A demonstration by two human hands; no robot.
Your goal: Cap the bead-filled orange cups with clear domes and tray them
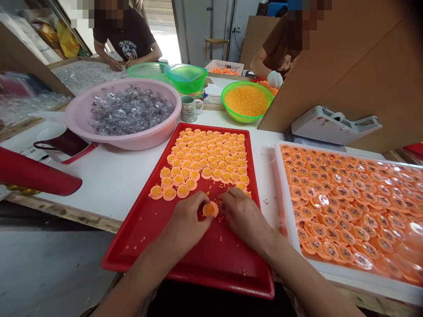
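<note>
A red tray (132, 237) lies in front of me, its far part covered with rows of small orange cup-and-saucer pieces (205, 154). Near the middle of the tray, my left hand (190, 215) grips one small orange cup (209, 209) between thumb and fingers. Just right of that cup is my right hand (239, 213), its fingers bent and pressed together over the tray; what is under its fingertips is hidden. Tiny orange bits are scattered on the red surface around both hands.
A pink basin (158, 136) of clear plastic pieces stands back left, beside a mug (189, 110). A green bowl (246, 118) holds orange bits. At right, a white tray (279, 176) holds many covered orange pieces. Cardboard (330, 79) rises behind it. Two people work across the table.
</note>
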